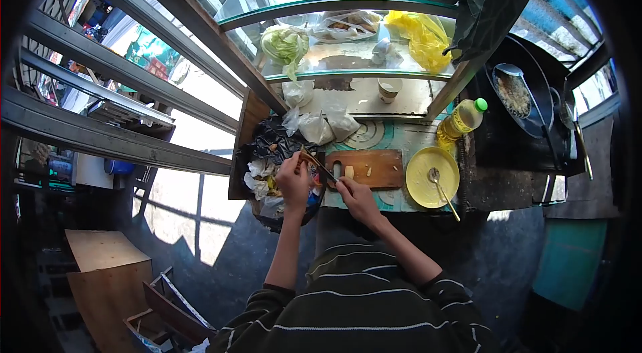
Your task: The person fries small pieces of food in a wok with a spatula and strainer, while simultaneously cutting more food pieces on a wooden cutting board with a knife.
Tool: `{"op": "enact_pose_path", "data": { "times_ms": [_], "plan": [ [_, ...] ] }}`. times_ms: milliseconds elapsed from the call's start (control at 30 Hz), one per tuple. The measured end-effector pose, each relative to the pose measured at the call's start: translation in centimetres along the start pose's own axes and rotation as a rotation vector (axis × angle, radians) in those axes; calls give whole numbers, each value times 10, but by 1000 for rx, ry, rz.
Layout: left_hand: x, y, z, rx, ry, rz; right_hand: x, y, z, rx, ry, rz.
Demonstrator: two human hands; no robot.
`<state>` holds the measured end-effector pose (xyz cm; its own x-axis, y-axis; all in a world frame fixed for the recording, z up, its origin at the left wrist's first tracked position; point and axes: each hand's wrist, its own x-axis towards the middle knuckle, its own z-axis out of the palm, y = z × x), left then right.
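My left hand (294, 181) is closed in a pinch over the black-lined waste bin (267, 146), on a small brownish piece (305, 158) too small to name. My right hand (358, 198) is wrapped round the handle of a knife (326, 170), whose blade points up and left toward my left hand. Just beyond my right hand lies a wooden cutting board (383, 167) with a pale chunk (349, 172) and a few small pale bits on it. Crumpled plastic and paper fill the bin below my left hand.
Right of the board are a yellow plate (418, 179) with a spoon (436, 182) and an oil bottle (460, 120). A black wok (528, 129) stands farther right. White bags (317, 129) lie behind the board, before a glass case (361, 75) holding cabbage (285, 45).
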<state>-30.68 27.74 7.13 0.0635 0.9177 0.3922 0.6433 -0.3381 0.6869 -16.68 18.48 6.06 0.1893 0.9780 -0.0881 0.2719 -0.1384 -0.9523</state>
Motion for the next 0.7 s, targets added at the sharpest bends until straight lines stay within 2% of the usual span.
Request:
{"op": "enact_pose_path", "data": {
  "times_ms": [33, 100, 133, 200, 267, 333, 467, 533, 600, 700],
  "plan": [
    [2, -5, -19, 72, 11, -12, 4, -5, 12, 5, -11, -10],
    [3, -22, -47, 218, -5, -77, 10, -14, 32, -299, 57, -178],
    [3, -27, -57, 313, -32, -98, 10, -18, 35, -293, 53, -188],
    [1, -32, -70, 285, 21, -99, 8, -29, 36, -443, 96, -269],
    [0, -27, -73, 253, 62, -104, 6, -27, 35, -452, 90, -276],
    [0, -13, -68, 283, 67, 72, 4, -29, 31, -454, 78, -270],
    [-1, -10, -45, 336, 77, 120, -2, -33, 21, -445, 88, -289],
    [-2, -22, -36, 325, 99, 118, -8, -34, 14, -469, 112, -282],
    [-4, -40, -33, 368, 125, 24, -16, -33, 3, -464, 103, -250],
    [-3, -59, -40, 397, 87, 14, -32, -25, -19, -432, 90, -189]
  ]
}}
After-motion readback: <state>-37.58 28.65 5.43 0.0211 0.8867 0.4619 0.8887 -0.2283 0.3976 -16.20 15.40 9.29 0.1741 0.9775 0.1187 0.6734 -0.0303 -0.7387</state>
